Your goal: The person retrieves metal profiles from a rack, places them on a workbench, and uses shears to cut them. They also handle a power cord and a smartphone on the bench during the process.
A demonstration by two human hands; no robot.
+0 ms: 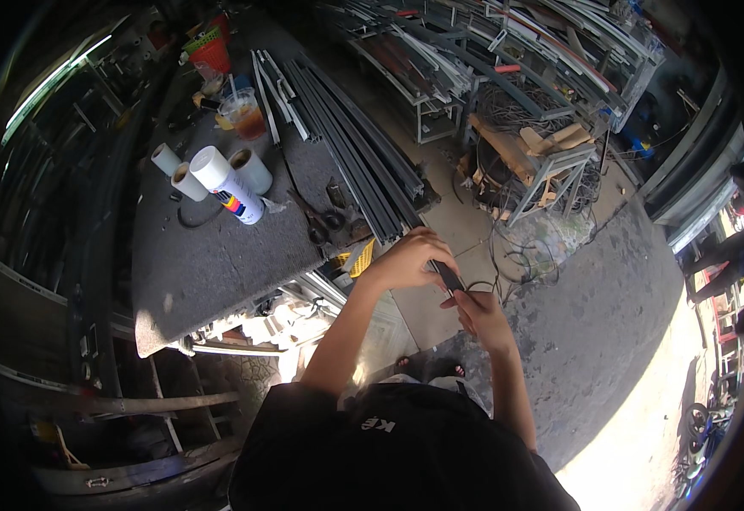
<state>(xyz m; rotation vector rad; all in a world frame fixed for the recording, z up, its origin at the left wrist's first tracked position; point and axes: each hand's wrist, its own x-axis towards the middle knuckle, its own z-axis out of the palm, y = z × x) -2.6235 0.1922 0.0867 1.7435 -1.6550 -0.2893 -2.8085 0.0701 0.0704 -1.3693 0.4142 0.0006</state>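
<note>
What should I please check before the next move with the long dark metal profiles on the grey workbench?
1. Left hand on the end of the long dark metal profiles: ok.
2. Right hand at the same end: ok.
3. Profiles resting on the grey workbench: ok.
4. White spray can apart from the bundle: ok.
5. Iced drink cup close beside the profiles: not ok.
6. Grip firmness: cannot tell.

One head-worn fisheye looks steeply down, close above the person's forearms, workbench [210, 255] left, concrete floor [593, 324] right
</note>
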